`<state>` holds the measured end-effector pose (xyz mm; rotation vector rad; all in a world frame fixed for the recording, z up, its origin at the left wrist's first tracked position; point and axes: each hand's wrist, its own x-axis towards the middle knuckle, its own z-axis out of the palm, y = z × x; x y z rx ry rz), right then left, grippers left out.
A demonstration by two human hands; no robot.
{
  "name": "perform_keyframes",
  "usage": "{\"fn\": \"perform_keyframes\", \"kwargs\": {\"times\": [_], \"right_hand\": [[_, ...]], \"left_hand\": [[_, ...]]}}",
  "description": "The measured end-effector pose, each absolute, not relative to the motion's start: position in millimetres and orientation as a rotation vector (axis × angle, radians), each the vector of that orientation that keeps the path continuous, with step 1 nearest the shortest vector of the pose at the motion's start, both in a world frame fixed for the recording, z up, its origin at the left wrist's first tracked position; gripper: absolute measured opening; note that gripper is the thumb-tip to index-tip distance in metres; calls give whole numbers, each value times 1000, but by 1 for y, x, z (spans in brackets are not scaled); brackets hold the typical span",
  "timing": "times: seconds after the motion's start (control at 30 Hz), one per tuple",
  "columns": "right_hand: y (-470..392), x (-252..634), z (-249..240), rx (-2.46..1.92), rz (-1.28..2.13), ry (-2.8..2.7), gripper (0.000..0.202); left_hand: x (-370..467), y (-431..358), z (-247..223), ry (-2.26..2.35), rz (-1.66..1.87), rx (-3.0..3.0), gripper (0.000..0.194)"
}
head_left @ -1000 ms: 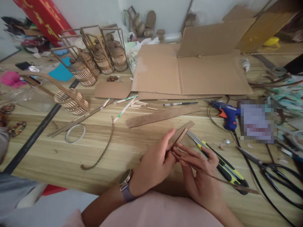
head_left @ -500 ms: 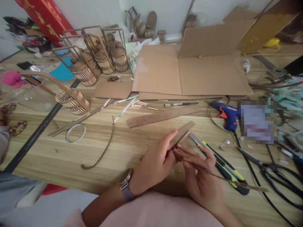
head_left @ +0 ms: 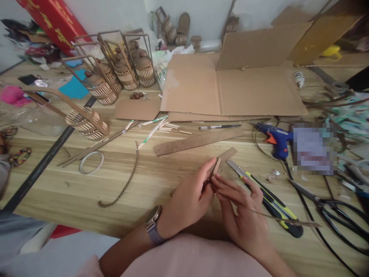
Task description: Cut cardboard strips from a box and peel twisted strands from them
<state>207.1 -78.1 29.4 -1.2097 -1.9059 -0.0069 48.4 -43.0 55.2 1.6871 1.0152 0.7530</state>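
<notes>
My left hand (head_left: 184,202), with a watch on its wrist, is closed around small brown cardboard pieces. A narrow folded-looking cardboard strip (head_left: 217,166) stands up between its fingers. Behind it, the end of a flat cardboard strip (head_left: 229,154) sticks out past the fingertips. My right hand (head_left: 245,209) meets the left, its fingertips pinching the base of the narrow piece. From the right hand a long thin brown strip (head_left: 301,222) trails to the right, over a yellow-and-black utility knife (head_left: 271,200). What lies between the fingertips is partly hidden.
Beyond my hands lie a wider cardboard strip (head_left: 198,141), a pen (head_left: 220,126) and short sticks. Large scissors (head_left: 325,202) and a blue glue gun (head_left: 275,139) lie right. A handled slatted basket (head_left: 88,123) stands left; similar ones stand behind. Opened cardboard (head_left: 190,84) covers the back.
The narrow cardboard piece has swung from lying along the flat strip, pointing right, to standing more upright. My right fingertips shifted slightly left, and the thin strip's trailing end moved left a little.
</notes>
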Motion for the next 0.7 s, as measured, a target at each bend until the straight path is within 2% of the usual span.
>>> {"fn": "perform_keyframes", "kwargs": {"times": [0.43,0.7], "right_hand": [[-80,209,29,-1187,61,-1875,19],[-76,209,23,-1142,76,-1862,13]], "left_hand": [[46,-42,56,1027,741,1657,60],[45,-41,55,937,781,1721,53]]}}
